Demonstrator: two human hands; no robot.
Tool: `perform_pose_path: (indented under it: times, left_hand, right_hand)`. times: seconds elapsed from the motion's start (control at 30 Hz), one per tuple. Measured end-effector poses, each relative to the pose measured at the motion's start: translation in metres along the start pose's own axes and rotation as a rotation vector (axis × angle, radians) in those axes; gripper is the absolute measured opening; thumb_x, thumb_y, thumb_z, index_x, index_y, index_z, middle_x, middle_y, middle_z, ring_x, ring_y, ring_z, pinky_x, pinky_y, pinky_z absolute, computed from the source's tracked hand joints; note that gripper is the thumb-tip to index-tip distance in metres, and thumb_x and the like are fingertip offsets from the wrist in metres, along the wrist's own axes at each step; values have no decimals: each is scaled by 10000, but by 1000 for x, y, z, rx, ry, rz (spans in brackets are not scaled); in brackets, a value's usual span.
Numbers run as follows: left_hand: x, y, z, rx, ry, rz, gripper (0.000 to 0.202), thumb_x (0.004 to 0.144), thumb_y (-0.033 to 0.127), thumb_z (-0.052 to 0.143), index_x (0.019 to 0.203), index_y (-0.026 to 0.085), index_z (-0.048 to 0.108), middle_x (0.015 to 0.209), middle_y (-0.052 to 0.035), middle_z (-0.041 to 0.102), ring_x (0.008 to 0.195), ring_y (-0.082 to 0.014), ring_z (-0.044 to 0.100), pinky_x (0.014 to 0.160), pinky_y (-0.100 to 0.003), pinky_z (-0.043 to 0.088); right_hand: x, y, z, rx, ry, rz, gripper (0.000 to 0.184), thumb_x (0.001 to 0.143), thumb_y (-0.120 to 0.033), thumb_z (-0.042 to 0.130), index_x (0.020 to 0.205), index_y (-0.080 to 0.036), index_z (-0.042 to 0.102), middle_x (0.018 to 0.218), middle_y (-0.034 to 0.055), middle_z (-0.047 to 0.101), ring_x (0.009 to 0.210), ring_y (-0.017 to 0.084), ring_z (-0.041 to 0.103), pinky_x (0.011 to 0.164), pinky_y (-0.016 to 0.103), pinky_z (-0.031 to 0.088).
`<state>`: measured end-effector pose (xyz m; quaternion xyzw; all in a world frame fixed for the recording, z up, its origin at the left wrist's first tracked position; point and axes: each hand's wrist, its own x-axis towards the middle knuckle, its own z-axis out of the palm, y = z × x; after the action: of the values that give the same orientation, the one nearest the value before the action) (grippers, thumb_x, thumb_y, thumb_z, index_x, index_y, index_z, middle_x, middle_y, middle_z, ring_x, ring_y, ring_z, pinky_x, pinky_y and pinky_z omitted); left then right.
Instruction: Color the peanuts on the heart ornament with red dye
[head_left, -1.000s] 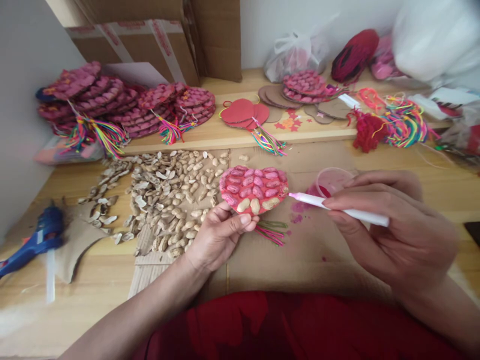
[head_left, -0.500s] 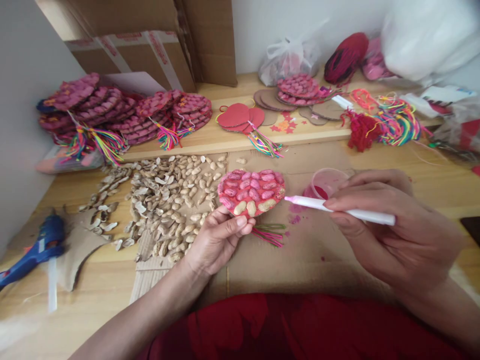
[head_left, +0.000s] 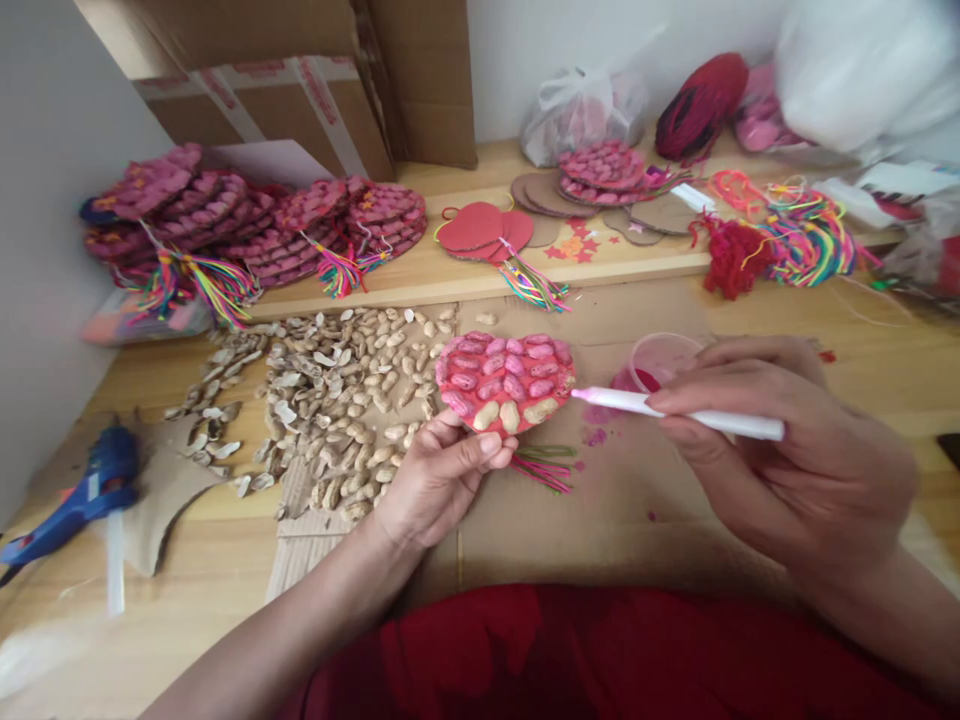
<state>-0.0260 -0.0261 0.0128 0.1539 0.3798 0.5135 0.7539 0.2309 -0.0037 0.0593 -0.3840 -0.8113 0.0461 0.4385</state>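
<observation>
Left hand (head_left: 442, 480) has the heart (head_left: 517, 385) pinched near its lower tip, thumb in front; heart sits centre, above the cardboard (head_left: 600, 530), face toward us. Right hand (head_left: 795, 450) holds the pen (head_left: 637, 402) in a narrow thumb-and-finger grip, well back from the nib (head_left: 580, 394). Key relation: pen's long axis lies nearly crosswise, nib pointing left at the heart's right edge, tail off right and a bit nearer us. Nib's just beside that edge; we can't tell if it touches. Three pale peanuts (head_left: 509, 415) on the heart lie left of the nib, slightly lower.
</observation>
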Motion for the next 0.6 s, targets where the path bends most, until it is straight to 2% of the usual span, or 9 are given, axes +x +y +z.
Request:
perform_pose_path:
  times: [0.1, 0.27, 0.43, 0.6]
  left_hand:
    - [-1, 0, 2, 20, -2, 21, 313, 602, 127, 961, 855, 139, 776, 745, 0, 764, 644, -85, 715, 645, -133, 593]
    - [-2, -1, 4, 72, -4, 72, 306, 588, 147, 973, 819, 139, 773, 725, -6, 758, 613, -81, 687, 640, -154, 579]
    - [-2, -3, 4, 124, 2, 102, 306, 596, 176, 972, 823, 147, 770, 740, -7, 753, 638, -99, 692, 669, -196, 591]
    - [-2, -9, -2, 182, -26, 170, 261, 649, 176, 944, 841, 163, 768, 787, -8, 768, 670, -109, 698, 697, -222, 603]
  right_hand:
    - [0, 0, 0, -18, 21, 19, 237, 807, -135, 754, 1013, -244, 712, 867, 10, 735, 886, 197, 657, 862, 377, 519]
    - [0, 0, 2, -22, -27, -21, 231, 811, -160, 755, 1015, -256, 706, 874, 3, 740, 923, 213, 662, 858, 384, 523]
    - [1, 0, 0, -47, 6, -11, 225, 817, -149, 752, 1009, -255, 706, 858, -3, 743, 871, 197, 657, 880, 393, 530]
    - [1, -2, 2, -36, -51, -52, 221, 818, -162, 751, 1011, -258, 703, 862, 3, 744, 964, 220, 674, 889, 388, 536]
